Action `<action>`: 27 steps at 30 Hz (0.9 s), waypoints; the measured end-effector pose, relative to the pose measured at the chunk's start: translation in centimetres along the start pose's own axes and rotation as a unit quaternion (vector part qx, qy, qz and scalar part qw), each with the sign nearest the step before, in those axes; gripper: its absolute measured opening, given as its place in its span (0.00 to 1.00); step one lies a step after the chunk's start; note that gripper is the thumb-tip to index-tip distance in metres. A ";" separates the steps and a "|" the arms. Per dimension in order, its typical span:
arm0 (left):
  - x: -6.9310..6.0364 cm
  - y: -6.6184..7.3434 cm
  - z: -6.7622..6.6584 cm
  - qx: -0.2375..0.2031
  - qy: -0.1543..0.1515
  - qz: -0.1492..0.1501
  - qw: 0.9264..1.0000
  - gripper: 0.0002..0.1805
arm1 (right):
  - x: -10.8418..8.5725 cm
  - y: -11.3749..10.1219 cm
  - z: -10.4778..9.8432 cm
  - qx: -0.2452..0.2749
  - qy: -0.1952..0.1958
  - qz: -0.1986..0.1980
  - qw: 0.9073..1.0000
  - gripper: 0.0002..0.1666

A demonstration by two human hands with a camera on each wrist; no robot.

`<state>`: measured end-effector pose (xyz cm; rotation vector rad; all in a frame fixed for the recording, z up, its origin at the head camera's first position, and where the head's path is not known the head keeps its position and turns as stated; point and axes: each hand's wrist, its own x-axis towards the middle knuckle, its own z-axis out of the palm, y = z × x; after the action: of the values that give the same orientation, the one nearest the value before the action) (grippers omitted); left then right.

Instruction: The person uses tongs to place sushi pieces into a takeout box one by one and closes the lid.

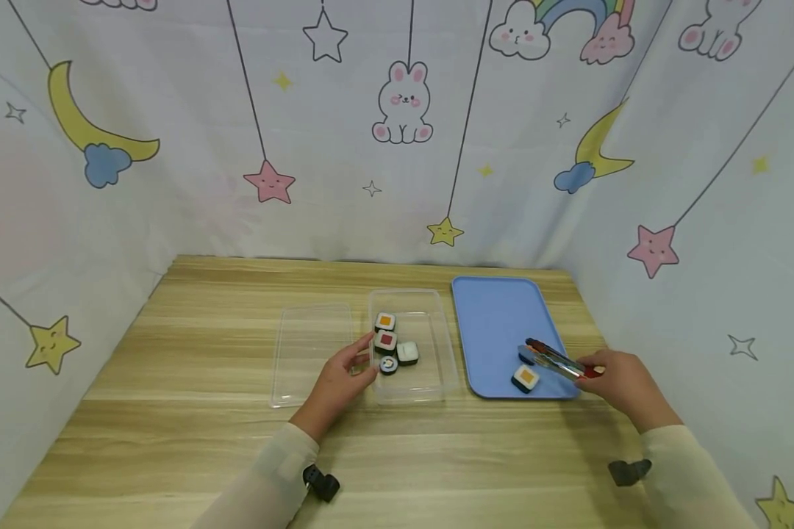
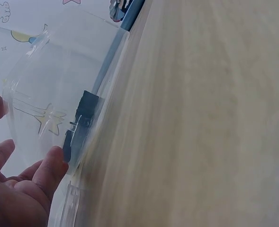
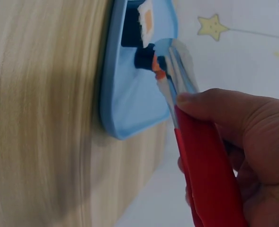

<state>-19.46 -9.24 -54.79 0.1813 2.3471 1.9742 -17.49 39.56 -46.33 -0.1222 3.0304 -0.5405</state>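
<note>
My left hand (image 1: pixel 339 376) touches the left side of a clear plastic box (image 1: pixel 437 378), thumb and fingers spread along its outer wall. In the box, toward its left side, several toy sushi pieces (image 1: pixel 386 341) sit together. My right hand (image 1: pixel 625 382) grips red-handled metal tongs (image 3: pixel 201 161). Their tips are over a small dark-sided round sushi roll (image 3: pixel 144 57) on the blue tray (image 1: pixel 503 316); whether they pinch it, I cannot tell. Nearer the tray's front edge lies a square sushi piece with an orange centre (image 1: pixel 526 378).
A flat clear lid (image 1: pixel 311 345) lies on the wooden table (image 1: pixel 397 463), left of the box. A white curtain (image 1: pixel 331 132) with printed stars, moons and rabbits hangs behind the table and along both sides.
</note>
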 end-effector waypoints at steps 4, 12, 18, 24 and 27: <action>0.0 0.1 -0.1 -0.001 -0.002 0.002 1.000 0.35 | 0.1 0.0 0.0 0.003 0.010 -0.002 1.000 0.22; -0.1 -0.1 -0.2 -0.013 -0.011 0.015 1.000 0.35 | 0.8 -0.8 -0.5 0.011 0.015 0.003 1.000 0.23; -0.1 -0.2 -0.3 -0.008 -0.012 0.011 1.000 0.35 | 2.5 -4.1 -2.1 0.036 0.027 -0.022 0.999 0.22; -0.1 -0.2 -0.2 -0.005 -0.009 0.000 1.000 0.36 | 5.9 -8.9 -2.3 0.053 0.039 -0.089 0.994 0.20; -0.1 -0.1 -0.2 -0.004 -0.009 -0.003 1.000 0.36 | 7.9 -11.4 -1.3 0.039 0.033 -0.123 0.991 0.20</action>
<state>-19.37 -9.46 -54.88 0.1899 2.3250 1.9701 -24.70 28.60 -41.52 -0.4898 3.0718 -0.6910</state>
